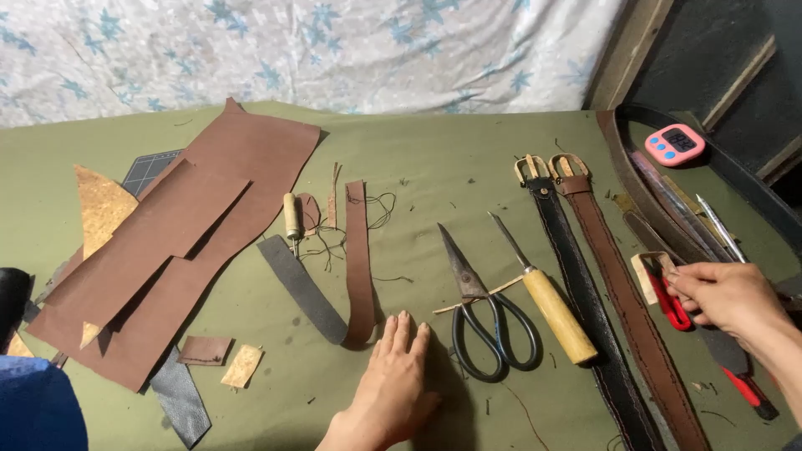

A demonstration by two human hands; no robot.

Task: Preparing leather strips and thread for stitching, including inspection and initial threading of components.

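The left hand (pixel 394 380) lies flat and empty on the green bench (pixel 434 167), fingertips just beside a brown strap (pixel 359 259). The right hand (pixel 725 296) pinches a red-handled tool (pixel 668 294) at the bench's right side. Scissors (pixel 484 305) and an awl (pixel 543 301) lie between the hands.

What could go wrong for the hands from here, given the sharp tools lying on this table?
The left hand rests flat beside the scissors, so a sideways slide might catch the blades. The knife points away, yet its handle could roll. The right hand touches a red-handled tool among crowded items.
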